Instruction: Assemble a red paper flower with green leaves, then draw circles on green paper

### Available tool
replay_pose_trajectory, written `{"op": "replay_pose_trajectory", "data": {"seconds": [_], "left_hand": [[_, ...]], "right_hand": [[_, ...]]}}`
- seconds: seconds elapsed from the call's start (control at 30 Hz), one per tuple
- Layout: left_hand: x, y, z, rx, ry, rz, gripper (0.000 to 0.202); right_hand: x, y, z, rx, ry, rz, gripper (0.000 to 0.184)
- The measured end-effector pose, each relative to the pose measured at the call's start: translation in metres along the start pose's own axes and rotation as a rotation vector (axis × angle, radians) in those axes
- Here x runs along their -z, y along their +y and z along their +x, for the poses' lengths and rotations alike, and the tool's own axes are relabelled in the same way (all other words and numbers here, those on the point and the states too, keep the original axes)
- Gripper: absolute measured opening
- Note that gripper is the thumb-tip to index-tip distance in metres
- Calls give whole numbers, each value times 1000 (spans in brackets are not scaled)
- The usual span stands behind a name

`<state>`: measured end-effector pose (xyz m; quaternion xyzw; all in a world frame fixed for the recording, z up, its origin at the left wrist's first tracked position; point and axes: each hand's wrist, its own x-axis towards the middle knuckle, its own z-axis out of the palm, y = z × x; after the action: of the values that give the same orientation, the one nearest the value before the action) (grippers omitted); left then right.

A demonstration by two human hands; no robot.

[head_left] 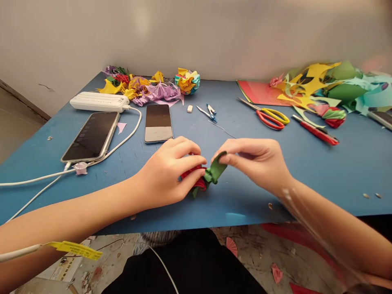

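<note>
Near the front edge of the blue table [171, 218], my left hand [171, 173] is closed around a red paper flower [200, 183], its fingers covering much of the petals. A green paper leaf [218, 168] sticks out from the flower's base toward the right. Between thumb and forefinger, my right hand [257, 161] pinches the upper edge of that leaf, which curls over at the top. Where the leaf meets the flower, the green paper looks gathered.
Behind my left hand lie two phones [158, 122] [91, 136] and a white power bank [99, 101] with a cable. An eraser [190, 108], compass [206, 113], scissors [269, 116] and red-handled cutter [317, 130] lie farther back. Paper flowers [187, 81] and scraps [315, 81] line the wall.
</note>
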<state>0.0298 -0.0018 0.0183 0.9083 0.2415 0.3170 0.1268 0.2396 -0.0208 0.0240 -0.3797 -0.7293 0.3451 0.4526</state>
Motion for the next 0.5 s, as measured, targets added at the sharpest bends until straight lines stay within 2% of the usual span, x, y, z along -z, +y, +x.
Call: {"op": "replay_pose_trajectory", "data": {"seconds": [0.1, 0.17, 0.3, 0.4, 0.5], "left_hand": [[2, -2, 0, -17, -87, 73, 16], [6, 0, 0, -22, -134, 121, 16], [12, 5, 0, -102, -186, 246, 18], [12, 5, -1, -128, -191, 297, 21], [10, 4, -3, -114, -217, 303, 22]], "right_hand": [[6, 7, 6, 36, 152, -133, 8], [8, 11, 8, 19, 182, -145, 7], [7, 15, 8, -30, 79, -27, 10], [4, 14, 6, -48, 18, -53, 9], [-1, 15, 7, -82, -154, -113, 16]]}}
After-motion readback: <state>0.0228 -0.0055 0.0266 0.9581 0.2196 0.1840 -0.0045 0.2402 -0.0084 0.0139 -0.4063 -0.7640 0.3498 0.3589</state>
